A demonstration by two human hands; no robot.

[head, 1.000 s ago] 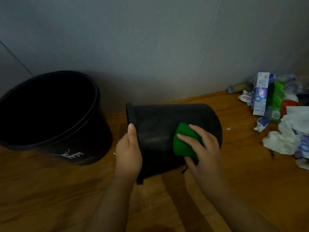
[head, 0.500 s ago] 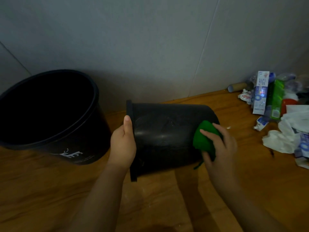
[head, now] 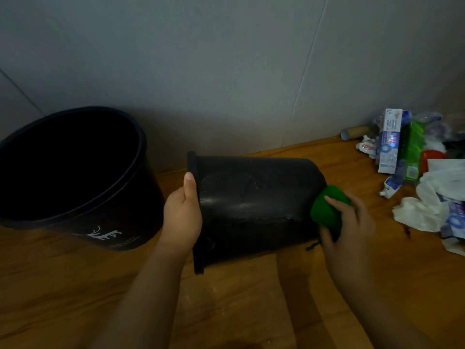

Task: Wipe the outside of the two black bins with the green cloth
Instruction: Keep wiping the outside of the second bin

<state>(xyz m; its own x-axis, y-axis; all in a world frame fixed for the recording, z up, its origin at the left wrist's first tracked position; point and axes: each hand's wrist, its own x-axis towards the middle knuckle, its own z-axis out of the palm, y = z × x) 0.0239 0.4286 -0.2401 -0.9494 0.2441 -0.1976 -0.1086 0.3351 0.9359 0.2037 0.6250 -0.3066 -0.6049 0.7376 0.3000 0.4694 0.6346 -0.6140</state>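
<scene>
**A:** Head view: a person wipes a tipped bin (head: 254,207) lying on its side on the wooden floor (head: 239,306), near the floor's back edge at the wall (head: 226,71). What could go wrong from here?

**B:** The bin is round and rests on its side, so it could likely roll or skid if the wiping push outweighs the hold at the rim. The cloth (head: 327,212) sits at the bin's base end; it may slide off the corner and rub the floor instead. A loose thread hangs from it and might catch.

**A:** And the hands?

**B:** The left hand (head: 182,220) is curled around the rim, thumb up along its edge, bracing the bin. The right hand (head: 348,227) is half closed, fingers (head: 334,201) spread over the bunched cloth, pressing it against the base end.

**A:** The other bin?

**B:** The upright bin (head: 75,177) stands at the floor's left side, just beside the tipped one, untouched by either hand. Litter (head: 412,157) is heaped toward the back right corner, well apart from the cloth. By my reading, the upright bin's outside is a step not yet reached.
</scene>
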